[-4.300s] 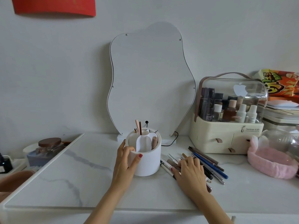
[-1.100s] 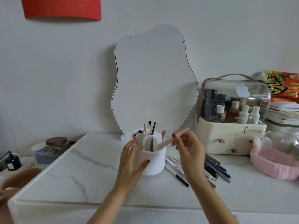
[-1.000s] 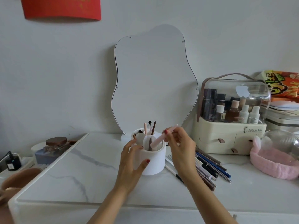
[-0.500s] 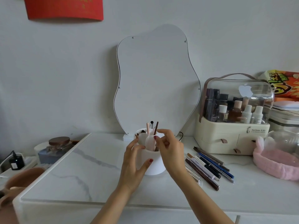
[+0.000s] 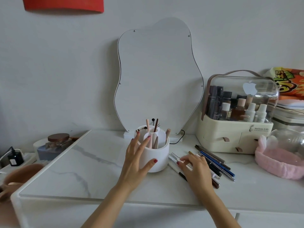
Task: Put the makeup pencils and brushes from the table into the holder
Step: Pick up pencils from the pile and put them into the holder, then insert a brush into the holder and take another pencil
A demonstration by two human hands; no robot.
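Note:
A round white holder [image 5: 160, 159] with several compartments stands mid-table, with several pencils and brushes [image 5: 152, 129] upright in it. My left hand [image 5: 137, 159] rests against the holder's left side, fingers spread, thumb on its front. To the holder's right lies a pile of makeup pencils [image 5: 217, 163], dark, blue and white. My right hand [image 5: 195, 168] lies flat on the pile's left part, its fingertips on a silver-white pencil [image 5: 175, 157]. No pencil is lifted.
A wavy-edged mirror [image 5: 158, 76] leans on the wall behind the holder. At the right stand a cream cosmetics case [image 5: 236, 137] with bottles and a pink fluffy headband [image 5: 278, 163]. A glass jar [image 5: 57, 142] sits at the left beyond the marble slab's edge.
My right hand dropped the pink pencil into the holder, then moved down and right onto the pile. My left hand stayed on the holder.

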